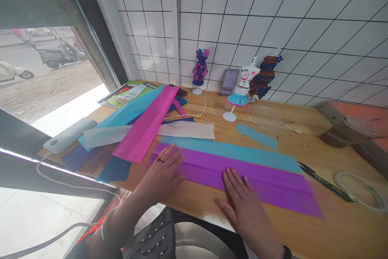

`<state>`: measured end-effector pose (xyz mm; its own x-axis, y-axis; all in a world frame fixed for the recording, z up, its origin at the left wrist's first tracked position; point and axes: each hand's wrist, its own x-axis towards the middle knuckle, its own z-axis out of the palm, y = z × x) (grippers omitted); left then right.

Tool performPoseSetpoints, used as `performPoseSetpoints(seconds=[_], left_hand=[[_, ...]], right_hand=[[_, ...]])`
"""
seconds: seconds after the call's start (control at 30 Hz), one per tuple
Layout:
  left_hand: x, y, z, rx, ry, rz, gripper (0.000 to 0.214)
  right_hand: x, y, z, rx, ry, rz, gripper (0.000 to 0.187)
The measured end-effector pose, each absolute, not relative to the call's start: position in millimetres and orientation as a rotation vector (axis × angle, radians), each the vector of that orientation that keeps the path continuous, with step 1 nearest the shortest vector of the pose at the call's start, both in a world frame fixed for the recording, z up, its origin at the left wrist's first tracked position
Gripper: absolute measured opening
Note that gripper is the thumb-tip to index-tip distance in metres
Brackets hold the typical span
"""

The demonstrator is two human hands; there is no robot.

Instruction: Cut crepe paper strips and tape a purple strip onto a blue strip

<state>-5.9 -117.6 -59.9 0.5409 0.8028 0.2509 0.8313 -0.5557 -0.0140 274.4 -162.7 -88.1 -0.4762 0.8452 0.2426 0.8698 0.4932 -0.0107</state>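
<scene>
A long strip of purple crepe paper (206, 166) lies along the front of the wooden table, with a lengthwise crease or fold. My left hand (166, 168), slightly blurred, rests on its left end with the fingers stretched out. Flat on the middle of the same strip is my right hand (242, 198), fingers extended. Behind the purple one runs a light blue strip (242, 150), partly covered by it. Left of my hands, a pink strip (148, 125) lies across a white strip (188, 129), another light blue strip (121, 109) and dark blue pieces (115, 170).
Miniature dress forms (238, 93) stand against the tiled wall. On the right are a black-and-green pencil-like tool (327, 182), a roll of clear tape (360, 190) and a clear container (339, 133). A small light blue piece (257, 135), magazines (127, 93) and a pale corded device (69, 133) lie around.
</scene>
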Motion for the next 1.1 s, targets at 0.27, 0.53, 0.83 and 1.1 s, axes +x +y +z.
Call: performPoseSetpoints(seconds=[0.27, 0.53, 0.83, 1.1], left_hand=[[-28.8, -118.6, -88.0, -2.535, -1.675, -0.166, 0.066], [-50.0, -116.2, -103.2, -2.420, -1.632, -0.200, 0.068], [-51.1, -111.2, -108.8, -2.426, -1.529, -0.324, 0.072], [-50.3, -110.8, -107.5, -2.423, -1.540, -0.316, 0.073]], right_hand=[[273.1, -162.3, -80.9, -1.486, -2.555, -0.085, 0.065], [305.8, -167.1, -77.0, -1.673, -2.426, -0.014, 0.064], [377.6, -170.3, -82.0, -1.977, -2.277, -0.070, 0.065], [400.0, -180.5, -78.2, -1.975, -2.222, -0.244, 0.062]])
